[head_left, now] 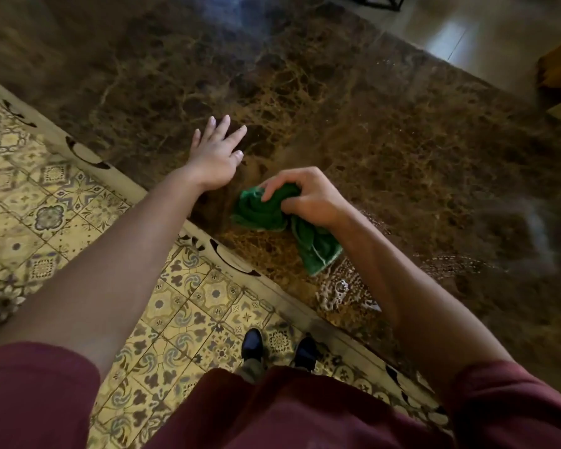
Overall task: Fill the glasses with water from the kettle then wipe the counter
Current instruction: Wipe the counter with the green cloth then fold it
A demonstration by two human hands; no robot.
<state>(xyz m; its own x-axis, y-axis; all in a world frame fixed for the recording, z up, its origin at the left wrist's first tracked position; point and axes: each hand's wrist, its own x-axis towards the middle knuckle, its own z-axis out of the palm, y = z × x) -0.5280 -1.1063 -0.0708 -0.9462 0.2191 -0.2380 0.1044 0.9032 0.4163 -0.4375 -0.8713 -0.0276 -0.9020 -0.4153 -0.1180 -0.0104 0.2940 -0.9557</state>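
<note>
Green terry cloth [272, 210] bunched, R hand [308, 197], veined marble counter [370, 124]

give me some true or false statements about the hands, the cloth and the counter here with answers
1. The right hand grips a green cloth. True.
2. The left hand holds a kettle. False: it is open and holds nothing, fingers spread over the counter.
3. Water droplets lie on the counter near the right forearm. True.
4. The cloth is folded flat. False: it is bunched up.
5. Glasses stand beside the cloth. False: none are in view.
</note>
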